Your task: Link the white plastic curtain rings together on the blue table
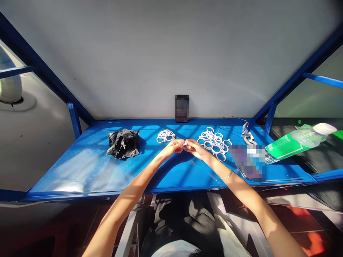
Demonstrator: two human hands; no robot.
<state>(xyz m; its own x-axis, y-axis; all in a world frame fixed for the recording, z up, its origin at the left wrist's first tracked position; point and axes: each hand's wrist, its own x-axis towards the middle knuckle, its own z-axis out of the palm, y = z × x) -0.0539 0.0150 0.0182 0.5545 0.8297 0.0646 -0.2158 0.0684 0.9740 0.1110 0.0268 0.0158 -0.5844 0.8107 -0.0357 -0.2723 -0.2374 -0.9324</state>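
Observation:
My left hand (173, 147) and my right hand (195, 147) meet above the middle of the blue table (88, 167), fingertips pinched together on a small white ring (184, 143). A small heap of white rings (165, 135) lies just behind my left hand. A larger spread of white rings (215, 141) lies behind and to the right of my right hand. A thin bracelet sits on my right wrist.
A crumpled black plastic bag (123, 143) lies on the left part of the table. A dark small box (182, 108) stands against the back wall. A green-labelled plastic bottle (297, 141) lies at the right edge, with metal pieces (248, 135) nearby. Blue frame posts stand at both sides.

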